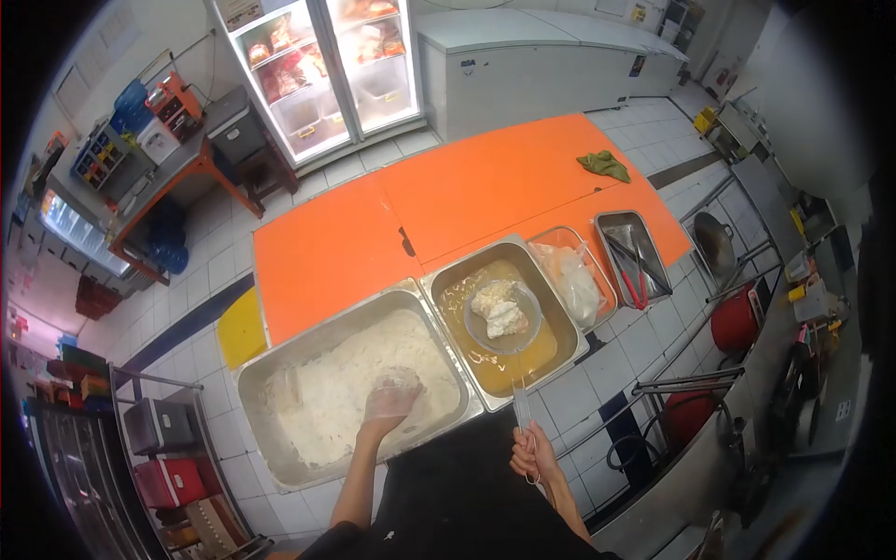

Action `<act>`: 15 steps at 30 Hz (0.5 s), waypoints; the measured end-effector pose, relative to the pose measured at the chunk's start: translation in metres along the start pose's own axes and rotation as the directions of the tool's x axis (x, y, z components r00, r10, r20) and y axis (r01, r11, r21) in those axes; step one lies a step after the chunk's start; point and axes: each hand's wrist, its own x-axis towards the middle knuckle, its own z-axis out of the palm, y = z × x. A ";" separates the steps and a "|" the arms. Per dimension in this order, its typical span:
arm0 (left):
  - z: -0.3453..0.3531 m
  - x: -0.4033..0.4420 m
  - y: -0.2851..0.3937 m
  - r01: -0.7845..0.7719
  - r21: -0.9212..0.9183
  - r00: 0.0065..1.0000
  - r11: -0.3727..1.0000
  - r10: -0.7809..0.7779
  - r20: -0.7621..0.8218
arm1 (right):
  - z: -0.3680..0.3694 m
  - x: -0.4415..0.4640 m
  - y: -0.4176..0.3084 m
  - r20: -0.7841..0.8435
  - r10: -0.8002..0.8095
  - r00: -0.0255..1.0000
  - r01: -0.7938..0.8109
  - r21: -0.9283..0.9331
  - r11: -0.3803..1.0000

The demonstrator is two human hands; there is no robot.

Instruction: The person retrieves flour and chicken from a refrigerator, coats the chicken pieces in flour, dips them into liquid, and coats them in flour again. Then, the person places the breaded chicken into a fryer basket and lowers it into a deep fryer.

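Observation:
My left hand (394,401) rests in the flour at the right part of a large metal tray (250,425); flour coats its fingers, and their shape is hard to make out. My right hand (532,452) is wrapped round the handle of a strainer (524,411). The strainer's round mesh bowl holds floury, battered pieces (501,313) over a second metal tray (560,359) of cloudy yellowish liquid.
An orange table (327,243) lies beyond the trays, with a green cloth (605,166) on it. To the right are a plastic bag (571,280) in an orange tray and a metal tray with red-handled tongs (635,285). A yellow round object (241,329) sits at left.

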 end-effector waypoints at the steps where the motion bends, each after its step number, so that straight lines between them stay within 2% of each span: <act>1: -0.001 -0.002 0.001 0.011 -0.007 1.000 1.000 -0.011 -0.005 | 0.003 -0.005 0.000 -0.012 -0.001 1.000 0.000 -0.019 1.000; 3: -0.004 -0.005 0.002 -0.047 0.009 0.996 0.999 0.048 -0.071 | 0.004 -0.007 0.000 -0.018 0.006 1.000 -0.007 -0.040 0.999; 7: 0.009 0.002 -0.009 -0.095 0.134 0.994 0.986 0.101 -0.037 | 0.002 -0.015 -0.007 -0.048 0.011 0.999 -0.016 -0.087 0.996; 9: 0.003 0.000 0.000 0.067 0.011 0.998 0.998 -0.067 0.016 | 0.002 -0.015 -0.009 -0.044 0.012 0.999 -0.017 -0.093 0.996; 10: 0.005 0.001 -0.001 0.071 0.010 0.997 0.997 -0.071 0.016 | 0.000 -0.015 -0.010 -0.056 0.016 0.998 -0.022 -0.108 0.994; 12: 0.014 0.002 -0.005 0.175 -0.082 0.983 0.981 -0.180 -0.046 | 0.002 -0.015 -0.013 -0.070 0.032 0.997 -0.040 -0.127 0.991; 15: 0.016 0.002 -0.008 0.153 -0.098 0.985 0.983 -0.160 -0.070 | 0.008 -0.013 -0.011 -0.079 0.023 0.997 -0.032 -0.116 0.993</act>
